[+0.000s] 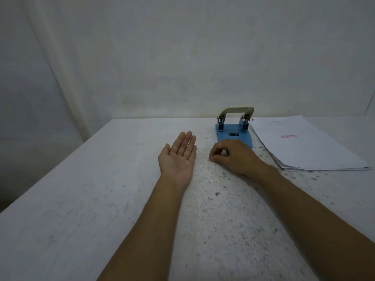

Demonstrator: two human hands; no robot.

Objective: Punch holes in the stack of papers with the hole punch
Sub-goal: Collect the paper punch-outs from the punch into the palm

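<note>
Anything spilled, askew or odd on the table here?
Small white paper bits and dark specks litter the table between the hands and the hole punch. The paper stack lies slightly fanned. Nothing looks damaged.

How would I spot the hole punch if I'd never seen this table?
Look to the far edge of the white speckled table, near the wall. Left of the stack of papers, just beyond the curled right hand, stands the hole punch: the only blue thing, with a pale arched lever.
</note>
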